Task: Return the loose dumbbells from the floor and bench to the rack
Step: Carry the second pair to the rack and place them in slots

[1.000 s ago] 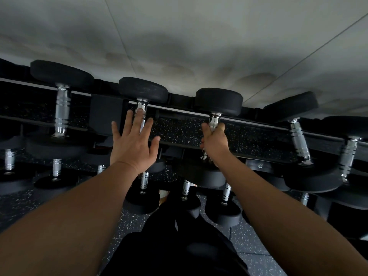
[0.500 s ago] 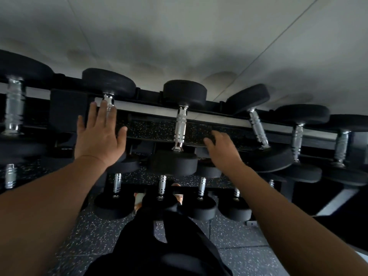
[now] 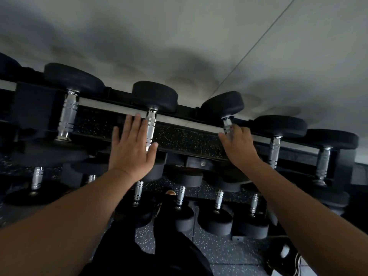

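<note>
Reaching toward the top shelf of the rack (image 3: 191, 140), the left hand (image 3: 132, 148) is flat with fingers spread wide, holding nothing, while the right hand (image 3: 238, 145) curls its fingers onto the handle of a tilted dumbbell (image 3: 223, 105). Both shelves look well filled, so little seems left; no loose dumbbells or bench are in view
</note>
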